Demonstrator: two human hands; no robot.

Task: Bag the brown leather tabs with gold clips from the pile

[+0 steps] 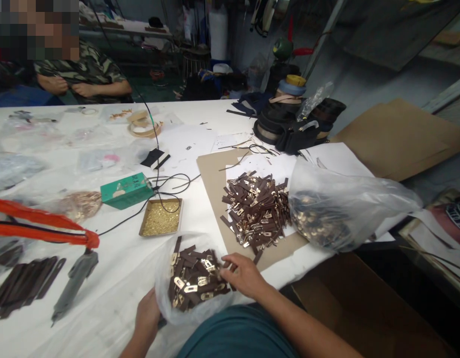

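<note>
A see-through plastic bag (163,293) stands wide-mouthed at the table's front edge, against my body. Inside it lie many dark brown strap tabs (194,258) with gold-coloured metal buckles. My left hand (147,311) grips the bag's left side, its fingertips hidden behind the plastic. At the right side of the mouth, my right hand (244,273) has its fingers curled in, with a dark strap tab seemingly between thumb and forefinger. Just beyond that hand, a loose heap of the same buckled tabs (255,209) covers white paper and brown card.
A tray of small gold pieces (162,217) and a green box (126,190) with black cords sit ahead. On the left, a grey electric screwdriver (75,283) hangs from an orange cord near brown strips (24,283). Another filled plastic bag (322,219) lies right. A person (88,74) sits across the table.
</note>
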